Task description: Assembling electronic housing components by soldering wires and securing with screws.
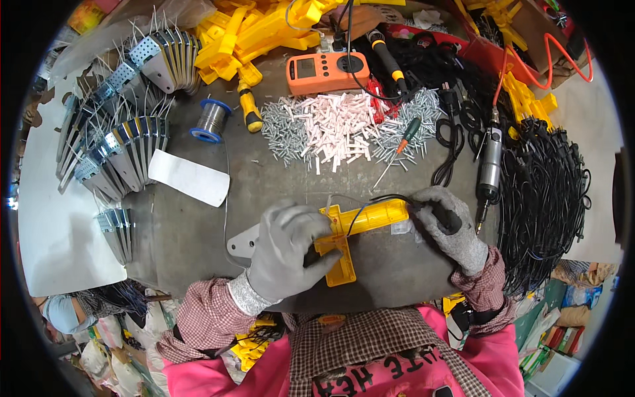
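Note:
My left hand (288,248), in a grey glove, presses down on a flat yellow plastic part (338,255) lying on the dark worktable near its front edge. My right hand (450,228), also gloved, grips the black end of a yellow-handled tool (377,216) whose body lies across the yellow part. A thin black wire (370,200) loops over the tool between the two hands. A grey metal plate (242,241) pokes out from under my left hand.
Behind the hands lie a heap of white and grey small tubes (337,126), an orange multimeter (327,70), a solder spool (211,120), a white label (190,177), a metal power driver (490,165), black cable bundles (546,192), stacked metal brackets (126,155) and yellow plastic parts (258,30).

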{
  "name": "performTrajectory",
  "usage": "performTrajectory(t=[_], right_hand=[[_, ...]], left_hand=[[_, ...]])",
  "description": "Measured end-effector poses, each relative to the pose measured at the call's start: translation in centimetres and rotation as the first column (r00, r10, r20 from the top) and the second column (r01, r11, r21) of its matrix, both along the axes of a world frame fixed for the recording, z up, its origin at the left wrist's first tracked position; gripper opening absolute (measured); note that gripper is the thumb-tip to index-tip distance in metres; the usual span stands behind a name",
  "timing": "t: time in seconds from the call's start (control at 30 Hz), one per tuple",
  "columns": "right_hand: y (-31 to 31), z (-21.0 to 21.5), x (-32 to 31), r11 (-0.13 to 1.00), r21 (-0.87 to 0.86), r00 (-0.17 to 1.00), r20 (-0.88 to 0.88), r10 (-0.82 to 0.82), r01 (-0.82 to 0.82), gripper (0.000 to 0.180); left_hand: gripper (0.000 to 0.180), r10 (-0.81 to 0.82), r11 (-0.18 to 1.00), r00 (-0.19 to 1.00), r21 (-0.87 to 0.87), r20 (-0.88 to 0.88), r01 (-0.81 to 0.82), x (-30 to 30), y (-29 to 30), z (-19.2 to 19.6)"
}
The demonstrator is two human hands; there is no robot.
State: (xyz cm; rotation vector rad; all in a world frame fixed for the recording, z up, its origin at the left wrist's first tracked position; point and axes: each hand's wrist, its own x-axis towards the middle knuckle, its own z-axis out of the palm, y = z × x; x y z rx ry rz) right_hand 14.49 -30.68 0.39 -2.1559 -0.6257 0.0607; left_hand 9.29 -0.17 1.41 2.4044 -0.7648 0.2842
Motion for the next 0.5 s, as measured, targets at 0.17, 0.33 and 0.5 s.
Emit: performTrajectory(t=[0.17, 0.33, 0.5], right_hand=[[0.1, -0.1, 0.3, 0.999, -0.002, 0.999, 0.002, 0.038, -0.038, 0.026], [0.4, 0.7, 1.1, 0.982, -0.156, 0.983, 0.132, 0.128, -0.107, 0.026], [0.0, 1.3, 1.1, 0.953, -0.277, 0.977, 0.139, 0.163, -0.120, 0.027]], left_hand=[[0.073, 0.225, 0.963, 0.964, -0.117, -0.144, -0.242, 0.3, -1.9, 2.3], [0.062, 0.232, 0.972, 0.973, 0.051, 0.000, -0.231, 1.5, -3.1, 3.2], [0.028, 0.222, 0.923, 0.931, 0.246, 0.290, -0.297, 1.2, -3.2, 3.5]])
